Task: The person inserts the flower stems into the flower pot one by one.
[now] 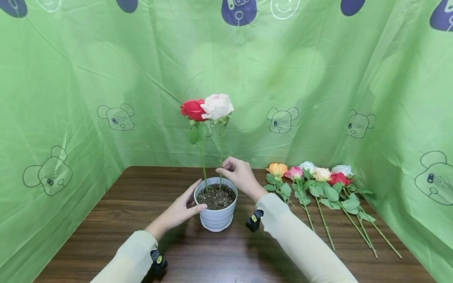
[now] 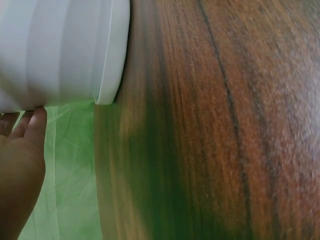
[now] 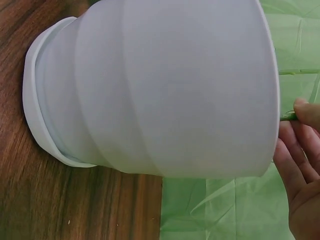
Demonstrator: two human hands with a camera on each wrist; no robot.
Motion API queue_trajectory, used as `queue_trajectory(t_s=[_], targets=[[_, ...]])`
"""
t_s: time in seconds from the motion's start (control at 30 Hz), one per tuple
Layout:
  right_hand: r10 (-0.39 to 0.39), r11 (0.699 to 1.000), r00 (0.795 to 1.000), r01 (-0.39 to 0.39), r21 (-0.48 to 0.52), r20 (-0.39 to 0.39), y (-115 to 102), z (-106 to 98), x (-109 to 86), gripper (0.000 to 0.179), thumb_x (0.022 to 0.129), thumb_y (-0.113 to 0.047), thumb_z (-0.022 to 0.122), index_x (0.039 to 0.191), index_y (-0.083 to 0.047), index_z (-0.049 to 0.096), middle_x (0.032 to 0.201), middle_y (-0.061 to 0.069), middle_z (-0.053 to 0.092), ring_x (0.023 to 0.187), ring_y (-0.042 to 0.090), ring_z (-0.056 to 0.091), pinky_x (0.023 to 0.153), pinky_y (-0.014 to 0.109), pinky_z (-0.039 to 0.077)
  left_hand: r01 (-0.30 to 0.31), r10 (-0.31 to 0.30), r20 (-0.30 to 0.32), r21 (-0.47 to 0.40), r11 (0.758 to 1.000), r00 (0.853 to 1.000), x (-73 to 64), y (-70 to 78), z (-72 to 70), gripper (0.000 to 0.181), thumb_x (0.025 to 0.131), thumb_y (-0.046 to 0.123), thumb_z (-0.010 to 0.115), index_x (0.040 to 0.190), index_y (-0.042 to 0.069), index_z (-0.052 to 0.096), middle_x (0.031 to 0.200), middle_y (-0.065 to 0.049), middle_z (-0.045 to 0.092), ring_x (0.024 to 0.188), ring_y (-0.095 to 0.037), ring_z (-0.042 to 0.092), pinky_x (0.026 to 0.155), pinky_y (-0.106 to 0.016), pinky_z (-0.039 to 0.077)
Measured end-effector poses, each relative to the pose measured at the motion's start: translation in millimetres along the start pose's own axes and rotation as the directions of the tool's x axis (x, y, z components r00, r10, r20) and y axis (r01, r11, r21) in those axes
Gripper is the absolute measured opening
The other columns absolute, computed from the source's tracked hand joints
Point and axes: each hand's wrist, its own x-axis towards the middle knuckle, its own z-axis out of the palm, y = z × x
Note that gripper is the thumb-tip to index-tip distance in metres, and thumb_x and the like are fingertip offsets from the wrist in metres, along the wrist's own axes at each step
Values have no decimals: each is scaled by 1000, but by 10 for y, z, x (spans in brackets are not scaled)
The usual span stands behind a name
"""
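A white flower pot (image 1: 216, 219) filled with dark soil (image 1: 216, 197) stands on the table. A red rose (image 1: 193, 109) and a white rose (image 1: 217, 106) rise upright from it, the white one overlapping the red. My right hand (image 1: 241, 177) pinches the white rose's stem (image 3: 288, 117) just above the pot's rim, between thumb and fingers. Against the pot's left side rests my left hand (image 1: 179, 209), its thumb at the front rim and its fingers spread fairly straight along the wall. Fingertips (image 2: 37, 122) touch the pot's side in the left wrist view.
Several loose roses lie at the right of the brown wooden table (image 1: 134, 220), among them an orange rose (image 1: 277, 169), a pink rose (image 1: 293, 173) and another red rose (image 1: 339, 179). Their stems point toward the front. A green printed curtain (image 1: 159, 78) surrounds the table's back and sides.
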Motion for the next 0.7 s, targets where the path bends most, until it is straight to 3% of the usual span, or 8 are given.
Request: queue_trajectory(t_s=[0.33,0.7], targets=[[16,998,999,-18,58,32,63,44,5,21,88,-26,80,81,-16,63,77,-7,66,68,11,59,61,28,50,9,-9,1,-5,1000,1000,2,8,-5,82,97,18,69,161,11,18,159,-17,33,142,-32,36,111,-44,35],[-5,1000,999,4,16,38,59,7,3,13,90,-23,78,84,-17,68,80,-8,69,69,10,62,64,28,52,7,-7,3,-5,1000,1000,8,18,-8,82,97,18,69,161,13,19,159,-16,33,142,-30,36,111,-41,35]])
